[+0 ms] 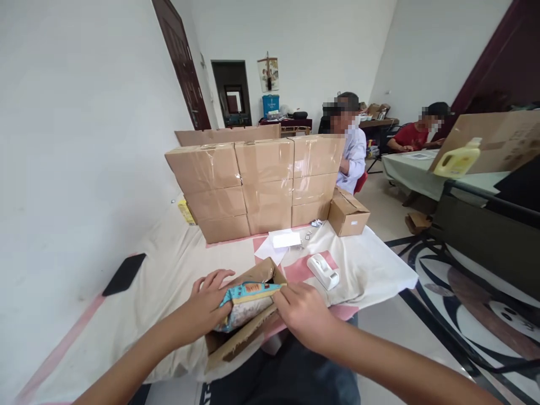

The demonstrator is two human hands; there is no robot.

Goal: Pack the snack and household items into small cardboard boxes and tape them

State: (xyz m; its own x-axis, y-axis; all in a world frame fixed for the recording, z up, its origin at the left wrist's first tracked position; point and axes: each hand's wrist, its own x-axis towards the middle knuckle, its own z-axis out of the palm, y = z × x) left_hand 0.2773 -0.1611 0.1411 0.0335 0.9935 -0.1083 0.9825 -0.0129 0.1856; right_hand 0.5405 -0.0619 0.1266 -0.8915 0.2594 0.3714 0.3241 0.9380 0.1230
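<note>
An open brown cardboard box [236, 337] lies tilted at the near edge of the table. A teal and orange packet [248, 295] sits partly inside it. My left hand [206, 304] grips the packet's left end, fingers curled over it. My right hand [301, 312] holds the packet's right end at the box's flap, fingers closed on it.
A stack of taped cartons [261, 185] stands at the table's far side, with one small carton [348, 214] to its right. A white tape dispenser [323, 271], paper slips [280, 243] and a black phone [124, 274] lie on the cloth. Two people sit farther back; a yellow jug [458, 160] stands on the right table.
</note>
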